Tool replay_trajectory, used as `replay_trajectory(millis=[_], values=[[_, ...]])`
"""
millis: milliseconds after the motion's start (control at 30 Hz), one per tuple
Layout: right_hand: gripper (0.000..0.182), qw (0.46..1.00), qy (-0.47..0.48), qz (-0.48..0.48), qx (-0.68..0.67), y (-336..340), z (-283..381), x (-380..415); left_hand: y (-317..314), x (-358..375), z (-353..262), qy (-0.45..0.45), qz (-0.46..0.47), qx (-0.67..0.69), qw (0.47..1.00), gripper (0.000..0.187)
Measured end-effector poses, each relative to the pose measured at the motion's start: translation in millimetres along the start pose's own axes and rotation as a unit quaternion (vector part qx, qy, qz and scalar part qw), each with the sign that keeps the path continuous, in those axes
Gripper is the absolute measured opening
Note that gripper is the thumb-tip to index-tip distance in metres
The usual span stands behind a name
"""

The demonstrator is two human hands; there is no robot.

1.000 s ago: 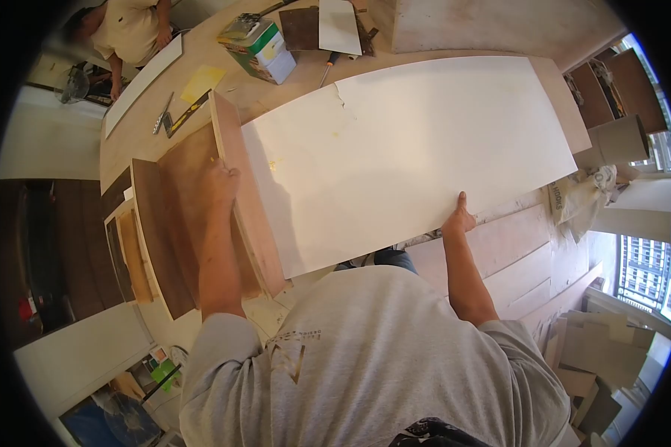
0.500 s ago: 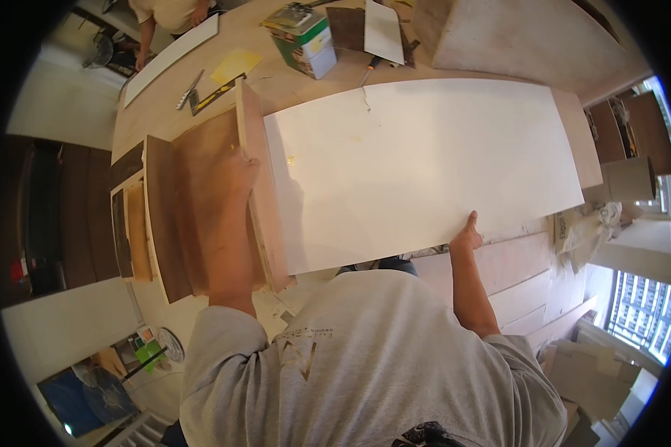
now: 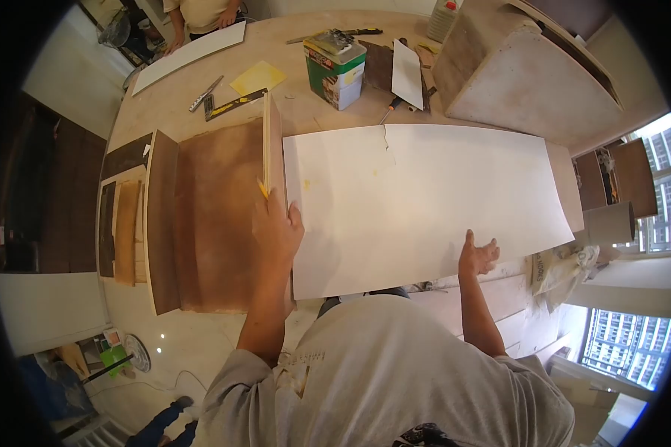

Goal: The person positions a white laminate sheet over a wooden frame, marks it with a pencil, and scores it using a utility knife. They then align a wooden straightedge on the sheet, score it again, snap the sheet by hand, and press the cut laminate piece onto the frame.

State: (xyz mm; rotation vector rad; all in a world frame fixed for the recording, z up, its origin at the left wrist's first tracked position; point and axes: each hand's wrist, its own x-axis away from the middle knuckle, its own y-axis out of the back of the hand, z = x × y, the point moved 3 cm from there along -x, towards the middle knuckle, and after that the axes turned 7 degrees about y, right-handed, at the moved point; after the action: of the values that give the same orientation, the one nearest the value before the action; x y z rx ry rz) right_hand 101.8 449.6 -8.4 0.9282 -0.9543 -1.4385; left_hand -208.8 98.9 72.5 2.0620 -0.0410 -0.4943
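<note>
A large white sheet (image 3: pixel 417 194) lies on the worktable, its left edge against a brown wooden box frame (image 3: pixel 220 208) with upright side boards. At the frame's right side board (image 3: pixel 273 141), my left hand (image 3: pixel 277 231) is closed around a yellow pencil (image 3: pixel 262 188), whose end sticks out past the fingers. The thumb is toward the sheet. My right hand (image 3: pixel 479 255) is over the sheet's near edge, palm turned up, with fingers apart and nothing in them.
Behind the sheet are a green-and-white tin (image 3: pixel 335 71), a screwdriver (image 3: pixel 390 110) and a large wooden box (image 3: pixel 492 67). A black-and-yellow square (image 3: pixel 235 104), a utility knife (image 3: pixel 206 94) and yellow paper (image 3: pixel 257 77) lie behind the frame. Another person's hands (image 3: pixel 175 45) are near a white strip (image 3: pixel 194 58).
My left hand has come out from within the frame to its right side board. My right hand has opened its fingers at the sheet's near edge. The view has shifted.
</note>
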Motion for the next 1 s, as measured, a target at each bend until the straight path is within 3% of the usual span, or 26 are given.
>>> replay_trajectory(millis=[100, 133, 200, 300, 333, 433, 500, 633, 667, 767, 800, 900, 1000], values=[[0.098, 0.993, 0.017, 0.112, 0.031, -5.3, 58.5, -12.5, -12.8, 12.3, 10.7, 0.058, 0.031, 0.0, 0.998, 0.051], [0.098, 0.987, 0.006, 0.16, -0.027, 10.8, 82.5, -8.0, -13.6, 18.5, 15.3, 0.047, 0.01, -0.039, 0.998, 0.051], [0.096, 0.975, 0.096, 0.183, -0.079, -11.9, 89.1, -26.0, -15.8, 17.6, 21.1, 0.014, -0.04, -0.115, 0.993, 0.053], [0.084, 0.932, 0.239, 0.172, -0.209, -30.8, 117.1, -43.1, -16.9, 24.3, 21.6, 0.129, -0.045, -0.054, 0.989, 0.054], [0.081, 0.916, 0.278, 0.17, -0.235, -38.3, 138.4, -50.0, -18.3, 21.6, 16.6, 0.129, -0.034, -0.067, 0.989, 0.056], [0.085, 0.854, 0.462, 0.097, -0.221, -72.7, 228.9, -68.5, -22.6, 17.2, 2.9, 0.129, -0.011, -0.115, 0.985, 0.059], [0.088, 0.821, 0.555, 0.061, -0.118, -84.0, 297.5, -76.5, -24.0, 13.9, -0.6, 0.105, 0.0, -0.165, 0.981, 0.062], [0.085, 0.798, 0.595, 0.085, 0.037, -145.8, 380.7, -105.2, -26.3, 12.5, -3.3, 0.129, 0.044, -0.183, 0.973, 0.064], [0.077, 0.798, 0.595, 0.053, 0.078, -159.5, 389.4, -112.6, -25.6, 12.4, -5.3, 0.135, 0.047, -0.18, 0.973, 0.064], [0.073, 0.799, 0.581, 0.146, 0.059, -178.4, 404.1, -134.1, -26.6, 10.7, -4.6, 0.141, 0.053, -0.17, 0.974, 0.065], [0.046, 0.774, 0.626, 0.075, 0.053, -199.4, 406.4, -145.1, -27.8, 10.9, -3.1, 0.143, 0.058, -0.167, 0.974, 0.065], [0.024, 0.763, 0.646, 0.003, -0.02, -179.8, 419.8, -170.8, -30.6, 13.1, 0.6, 0.127, 0.047, -0.174, 0.975, 0.066], [0.012, 0.758, 0.62, -0.196, -0.052, -126.4, 452.8, -205.1, -31.5, 10.7, -0.7, 0.104, 0.03, -0.186, 0.977, 0.066]])
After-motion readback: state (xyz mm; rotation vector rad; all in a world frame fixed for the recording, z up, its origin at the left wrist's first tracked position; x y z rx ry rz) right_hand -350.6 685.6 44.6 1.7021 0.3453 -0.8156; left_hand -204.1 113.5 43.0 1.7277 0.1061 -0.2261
